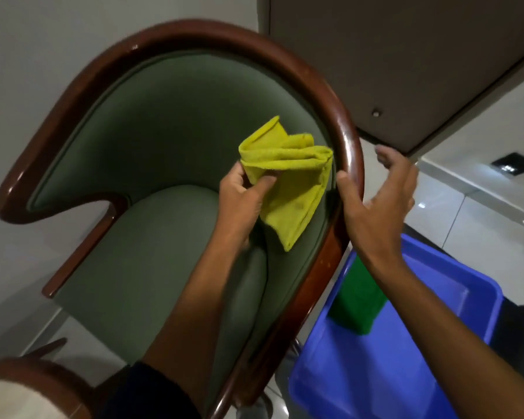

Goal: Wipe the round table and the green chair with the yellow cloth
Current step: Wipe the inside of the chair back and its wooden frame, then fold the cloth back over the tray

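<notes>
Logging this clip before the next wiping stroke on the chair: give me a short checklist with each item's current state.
1. Yellow cloth gripped in left hand: ok.
2. Cloth lies against the green chair backrest: ok.
3. Right hand steadies the wooden rim: thumb touches it, fingers spread open; ok.
4. Blue tub stands beside the chair, apart from the cloth: ok.
5. Round table already wiped: cannot tell.

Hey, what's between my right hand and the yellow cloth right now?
In the head view, the green chair's glossy brown wooden rim runs between the yellow cloth, held in the left hand, and the open right hand, whose thumb touches it.
</notes>
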Available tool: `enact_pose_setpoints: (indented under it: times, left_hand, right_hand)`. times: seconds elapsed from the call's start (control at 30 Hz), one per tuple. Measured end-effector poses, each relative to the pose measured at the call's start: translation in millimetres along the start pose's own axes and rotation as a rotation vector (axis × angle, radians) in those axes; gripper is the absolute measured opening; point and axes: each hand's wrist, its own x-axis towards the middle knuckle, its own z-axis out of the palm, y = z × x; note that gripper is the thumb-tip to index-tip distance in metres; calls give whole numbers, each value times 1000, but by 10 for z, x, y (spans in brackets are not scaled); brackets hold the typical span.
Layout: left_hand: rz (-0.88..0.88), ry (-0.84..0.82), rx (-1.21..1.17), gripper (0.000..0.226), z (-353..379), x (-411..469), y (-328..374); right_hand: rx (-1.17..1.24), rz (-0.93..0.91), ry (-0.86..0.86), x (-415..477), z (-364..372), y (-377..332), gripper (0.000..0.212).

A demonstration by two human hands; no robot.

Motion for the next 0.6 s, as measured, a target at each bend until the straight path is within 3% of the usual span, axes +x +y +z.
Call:
enact_pose_setpoints:
  times: [0.17,0.3,0.43,0.47,0.57,0.6]
  left_hand:
    - [152,-79,-75,35,62,-604,307]
    - [118,-20,-298,33,165,-1079,399]
    - [-38,-38,-466,37,207,-1622,314]
    - [-87,-61,-466,37,204,-1769,263]
    - [-207,-117,-340,37,157,-2204,52]
    - [-239,-123,-303,37,144,-2335,-37]
  right_hand:
    - [275,186,-240,-916,-603,313,64]
    - [499,302,-543,-1255,-890,462,76]
    - [1037,740,-746,-1483,-1075,486,90]
    - [1109,796,-732,-1531,-1154,497,84]
    - [1141,823,-539,-1667,-1466,608,32]
    - [1137,837,-493,-1727,-1584,686,29]
